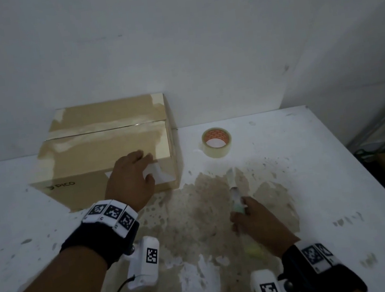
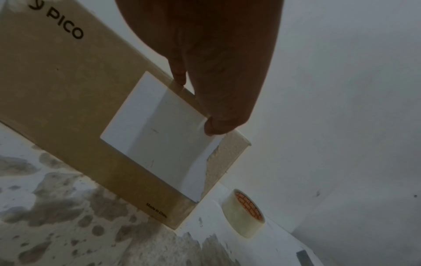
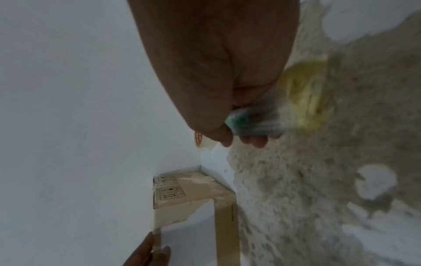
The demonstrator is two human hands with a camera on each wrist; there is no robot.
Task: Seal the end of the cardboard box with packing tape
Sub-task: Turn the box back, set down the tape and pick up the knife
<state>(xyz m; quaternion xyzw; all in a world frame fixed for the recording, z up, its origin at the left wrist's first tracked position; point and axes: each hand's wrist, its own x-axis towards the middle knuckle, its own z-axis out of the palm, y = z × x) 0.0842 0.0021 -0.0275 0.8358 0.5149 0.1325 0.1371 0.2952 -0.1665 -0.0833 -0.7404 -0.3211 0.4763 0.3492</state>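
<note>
Right grip (image 1: 257, 220) clasps a cutter (image 1: 234, 190), left grip (image 1: 129, 178) clutches the box (image 1: 85, 157) edge; seemingly setup, with tape (image 1: 216, 142) at one o'clock needed next.

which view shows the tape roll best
The head view: the tape roll lies flat on the table, whole. The left wrist view shows it whole but tilted, low in frame; the right wrist view, only a sliver behind the right hand.
</note>
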